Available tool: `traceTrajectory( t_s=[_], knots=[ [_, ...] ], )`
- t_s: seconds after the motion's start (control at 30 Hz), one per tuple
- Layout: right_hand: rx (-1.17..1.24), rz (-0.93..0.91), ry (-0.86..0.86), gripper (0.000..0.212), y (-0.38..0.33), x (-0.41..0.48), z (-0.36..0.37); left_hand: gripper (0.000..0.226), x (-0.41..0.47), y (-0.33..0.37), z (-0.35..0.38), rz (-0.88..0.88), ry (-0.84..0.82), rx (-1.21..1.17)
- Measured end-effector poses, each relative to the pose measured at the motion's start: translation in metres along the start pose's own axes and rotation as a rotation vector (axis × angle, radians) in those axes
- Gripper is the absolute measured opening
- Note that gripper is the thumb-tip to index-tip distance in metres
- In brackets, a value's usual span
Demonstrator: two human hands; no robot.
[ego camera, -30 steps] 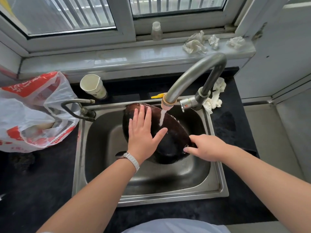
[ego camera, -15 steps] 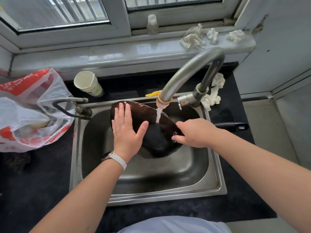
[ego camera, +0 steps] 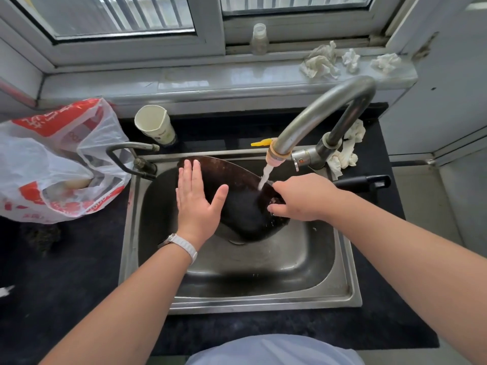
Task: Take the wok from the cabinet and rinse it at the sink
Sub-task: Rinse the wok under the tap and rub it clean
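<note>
- Near rim of the sink (ego camera: 263, 304) at the counter's front edge, with open basin below for run-off.
- Left hand (ego camera: 196, 204) laid flat on the wok (ego camera: 242, 209), fingers straight, thumb splayed, gripping nothing.
- Wok tilted inside the basin, leaning toward the sink's far-left corner, dark curved surface facing up, handle (ego camera: 363, 181) reaching out over the sink's right edge.
- Right hand (ego camera: 303, 198) at the wok's rim by the handle root, fingers curled down over it (seemingly a grip, though the fingertips are partly hidden).
- Water stream (ego camera: 264, 177) striking the rim just beside the right hand.
- For a good rinse: sweep the flat palm across the whole surface, turn the wok with the right hand so the stream reaches every part, grip firmly since wet metal likely slips, and tilt toward the drain.
- Faucet (ego camera: 316, 114) arching in from the sink's far-right corner.
- Farthest: paper cup (ego camera: 155, 127) at the counter's back edge, plastic bag (ego camera: 52, 159) on its left side.
</note>
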State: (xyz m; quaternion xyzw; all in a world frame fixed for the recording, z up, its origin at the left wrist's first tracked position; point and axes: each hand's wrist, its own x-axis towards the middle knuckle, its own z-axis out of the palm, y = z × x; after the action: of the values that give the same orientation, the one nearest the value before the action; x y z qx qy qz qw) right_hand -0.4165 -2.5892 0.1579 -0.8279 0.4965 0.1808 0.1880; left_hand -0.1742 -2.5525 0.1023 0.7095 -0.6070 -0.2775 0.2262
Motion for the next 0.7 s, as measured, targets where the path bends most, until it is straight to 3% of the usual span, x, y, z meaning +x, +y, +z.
traceTrajectory(
  t_s=[0.5,0.7],
  knots=[
    [0.278,0.145,-0.15,0.042,0.018,-0.044,0.056,0.091,-0.02,0.013,0.026,0.2,-0.104,0.105],
    [0.336,0.181,-0.143,0.04,0.009,-0.059,0.075,0.094,-0.033,0.015,0.028,0.16,-0.133,0.081]
  ],
)
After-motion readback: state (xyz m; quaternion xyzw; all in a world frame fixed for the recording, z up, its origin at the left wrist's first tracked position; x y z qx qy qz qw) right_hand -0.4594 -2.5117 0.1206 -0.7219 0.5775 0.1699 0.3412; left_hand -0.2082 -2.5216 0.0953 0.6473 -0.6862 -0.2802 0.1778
